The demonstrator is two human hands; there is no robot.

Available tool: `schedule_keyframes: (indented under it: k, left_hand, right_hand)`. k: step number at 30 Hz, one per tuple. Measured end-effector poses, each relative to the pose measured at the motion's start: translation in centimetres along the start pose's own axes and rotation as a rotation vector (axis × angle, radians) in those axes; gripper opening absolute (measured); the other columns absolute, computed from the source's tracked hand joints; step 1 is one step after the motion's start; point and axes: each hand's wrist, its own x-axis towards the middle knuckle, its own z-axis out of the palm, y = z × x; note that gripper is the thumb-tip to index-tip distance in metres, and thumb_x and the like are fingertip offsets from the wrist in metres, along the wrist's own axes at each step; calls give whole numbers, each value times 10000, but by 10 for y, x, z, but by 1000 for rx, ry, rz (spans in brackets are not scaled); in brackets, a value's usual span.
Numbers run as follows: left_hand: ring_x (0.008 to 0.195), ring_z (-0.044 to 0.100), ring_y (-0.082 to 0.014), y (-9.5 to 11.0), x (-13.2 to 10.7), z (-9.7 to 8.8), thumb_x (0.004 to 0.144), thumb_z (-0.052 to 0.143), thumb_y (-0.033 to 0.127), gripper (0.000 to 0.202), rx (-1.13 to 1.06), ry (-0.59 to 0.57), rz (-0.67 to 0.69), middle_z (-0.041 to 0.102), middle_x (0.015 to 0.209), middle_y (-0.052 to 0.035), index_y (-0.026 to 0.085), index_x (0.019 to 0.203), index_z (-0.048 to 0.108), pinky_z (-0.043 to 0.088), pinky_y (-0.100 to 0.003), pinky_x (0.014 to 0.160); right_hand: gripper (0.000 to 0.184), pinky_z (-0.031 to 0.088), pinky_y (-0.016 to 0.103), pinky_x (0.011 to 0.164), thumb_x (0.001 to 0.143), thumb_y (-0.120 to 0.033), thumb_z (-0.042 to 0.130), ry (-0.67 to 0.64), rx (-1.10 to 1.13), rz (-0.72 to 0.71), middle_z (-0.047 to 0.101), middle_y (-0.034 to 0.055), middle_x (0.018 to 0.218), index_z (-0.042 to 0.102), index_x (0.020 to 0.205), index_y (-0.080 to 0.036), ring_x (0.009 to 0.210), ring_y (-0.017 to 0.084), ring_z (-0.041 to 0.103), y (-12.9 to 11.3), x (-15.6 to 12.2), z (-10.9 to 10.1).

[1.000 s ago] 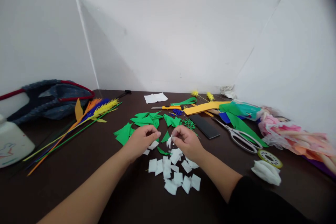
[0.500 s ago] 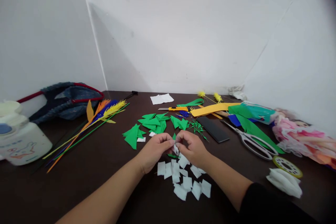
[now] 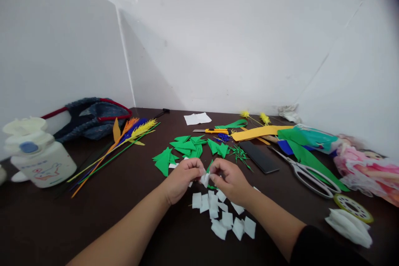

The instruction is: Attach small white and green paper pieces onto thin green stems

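My left hand and my right hand meet over the dark table, fingers pinched together on one small white paper piece held between them. Just below the hands lies a loose pile of several white paper squares. Beyond the hands are several green paper triangles scattered on the table.
A white glue bottle stands at the left, with coloured feather-like stems and a denim bag behind it. Scissors, a black strip, a yellow craft knife, a tape roll, a doll and a white wad lie at the right.
The hands, apart a second ago, have come together on one white piece. The view has swung left, bringing the glue bottle further into sight.
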Motion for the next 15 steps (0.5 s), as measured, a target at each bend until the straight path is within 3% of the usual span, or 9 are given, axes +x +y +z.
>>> schedule_keyframes:
  k: [3,8,10,15]
  left_hand:
    - [509,415,-92,2,1,-14,640,489,152,57,211,0,-6,454,526,40,155,585,475,320,-218,516]
    - [555,421,-110,5,3,-27,583,542,148,48,848,-2,37,472,552,40,159,554,505,291,-220,511]
    - [566,423,-107,6,3,-22,609,564,175,36,849,-40,85,480,581,43,162,616,532,302,-215,516]
    - [597,445,-95,6,1,1,661,616,255,137,531,-124,146,514,636,35,153,721,547,346,-208,552]
  right_hand:
    - [88,374,221,572,698,-103,480,22,54,42,482,-26,653,469,706,-190,600,105,449,3,1,0]
    - [63,381,218,564,690,-122,492,36,62,88,495,-26,647,488,696,-185,596,104,457,7,2,-2]
    - [69,380,216,563,679,-114,500,41,26,81,501,-28,635,501,690,-183,593,103,460,6,3,-3]
    - [60,382,215,563,679,-119,526,55,-42,59,532,-22,624,526,675,-179,590,105,484,3,1,-5]
